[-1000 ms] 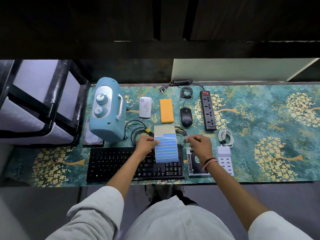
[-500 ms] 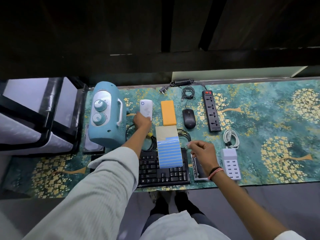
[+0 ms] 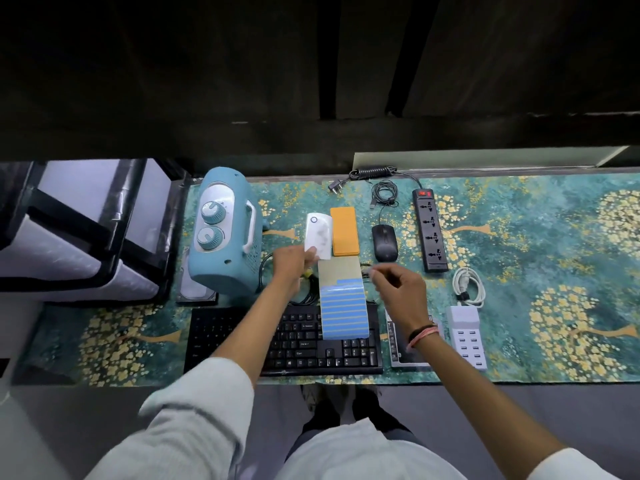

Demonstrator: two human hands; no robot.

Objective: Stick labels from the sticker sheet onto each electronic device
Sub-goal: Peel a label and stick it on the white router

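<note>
Near the left end of the desk lies a pale blue portable appliance with two dials. To its right, toward the far edge, the left hand grips the near end of a white rounded-rectangle device with a ring mark, which appears lifted slightly and blurred; its long axis runs from the near edge to the far edge. Touching or just beside it on the right lies an orange flat rectangular power bank. Nearer the person, the sticker sheet of blue strip labels on beige backing rests partly on a black keyboard, long axis also near-to-far. To the right of the sheet, the right hand is raised with fingertips pinched together; a label between them is probable, but it is too small and blurred to confirm. The white device lies up and to the left of the right hand, well within reach. The right hand carries the presumed label, so the coming move is judged a leftward pass over the sheet's top.
</note>
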